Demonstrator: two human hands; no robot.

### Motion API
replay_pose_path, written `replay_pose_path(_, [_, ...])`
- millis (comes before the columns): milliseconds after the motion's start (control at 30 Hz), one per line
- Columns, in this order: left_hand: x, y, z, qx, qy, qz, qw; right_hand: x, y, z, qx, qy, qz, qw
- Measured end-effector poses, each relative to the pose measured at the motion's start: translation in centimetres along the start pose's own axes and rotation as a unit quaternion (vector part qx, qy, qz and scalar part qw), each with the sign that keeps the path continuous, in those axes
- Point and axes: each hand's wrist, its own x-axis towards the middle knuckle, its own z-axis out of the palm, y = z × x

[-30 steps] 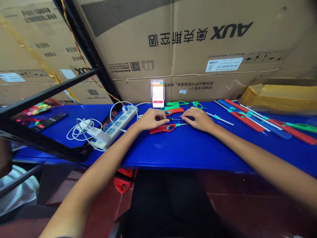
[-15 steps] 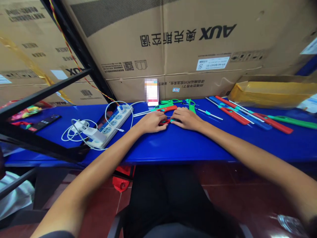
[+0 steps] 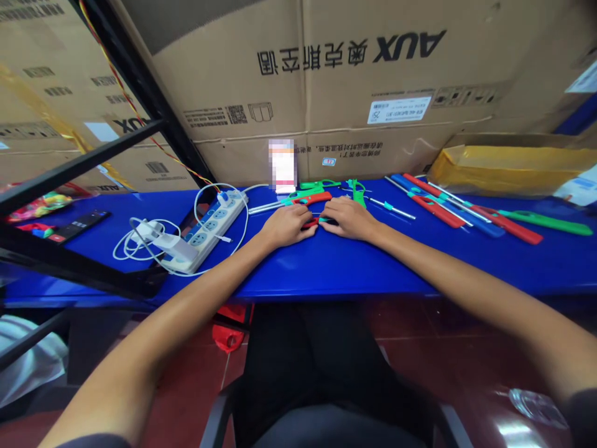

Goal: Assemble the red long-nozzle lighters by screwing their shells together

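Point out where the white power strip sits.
In the head view, the white power strip lies left of centre on the blue table, between the black frame and the person's left hand.

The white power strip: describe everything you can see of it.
The power strip is a long, white, plastic-looking bar with a row of bluish socket faces. It lies face up on the blue table, slanting from near left to far right, left of the left hand, which does not touch it. A white charger sits at its near end, a blue-and-white plug at its far end. A thin white cable crosses it.
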Motion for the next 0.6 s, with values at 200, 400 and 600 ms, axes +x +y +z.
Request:
replay_pose_path(200, [0.04, 0.19, -0.07, 0.018, -0.003, 0.022, 1.0, -0.05, -0.03, -0.01, 0.004, -0.005, 0.002, 1.0])
replay_pose_path(400, [0.24, 0.36, -0.42, 0.006, -0.014, 0.001, 1.0, -0.01, 0.25, 0.03, 0.072, -0.002, 0.028, 0.997])
replay_pose_path(600, [0.15, 0.18, -0.3, 0.008, -0.015, 0.002, 1.0, -0.06, 0.26, 0.06, 0.096, -0.004, 0.04, 0.995])
